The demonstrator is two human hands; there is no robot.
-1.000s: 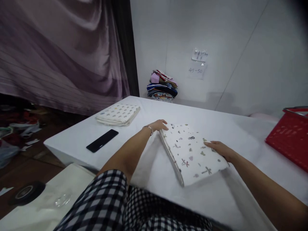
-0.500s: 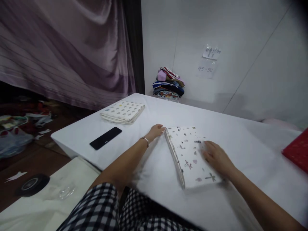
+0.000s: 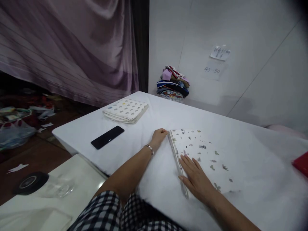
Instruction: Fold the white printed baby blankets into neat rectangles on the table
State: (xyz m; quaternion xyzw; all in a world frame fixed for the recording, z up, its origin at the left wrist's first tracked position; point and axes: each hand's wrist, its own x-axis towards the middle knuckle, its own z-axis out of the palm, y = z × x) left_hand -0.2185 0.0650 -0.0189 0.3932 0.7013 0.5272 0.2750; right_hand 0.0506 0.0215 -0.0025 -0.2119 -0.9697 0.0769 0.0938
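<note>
A folded white cloth with small printed figures (image 3: 207,157) lies on the white table (image 3: 216,122) in front of me. My right hand (image 3: 196,176) lies flat and open on its near left corner, fingers stretched out. My left hand (image 3: 159,137) rests at the cloth's far left corner, fingers bent against the folded edge; a bracelet sits on that wrist. Whether it pinches the edge or only touches it is unclear.
A second folded cloth with coloured dots (image 3: 126,110) and a black phone (image 3: 107,137) lie at the table's left. A pile of folded clothes (image 3: 173,84) stands by the wall. A red basket (image 3: 301,165) shows at the right edge. A purple curtain (image 3: 67,51) hangs at left.
My right hand has slid from the cloth's right side across to its near left corner. The left hand stays at the far left corner. The view has shifted left.
</note>
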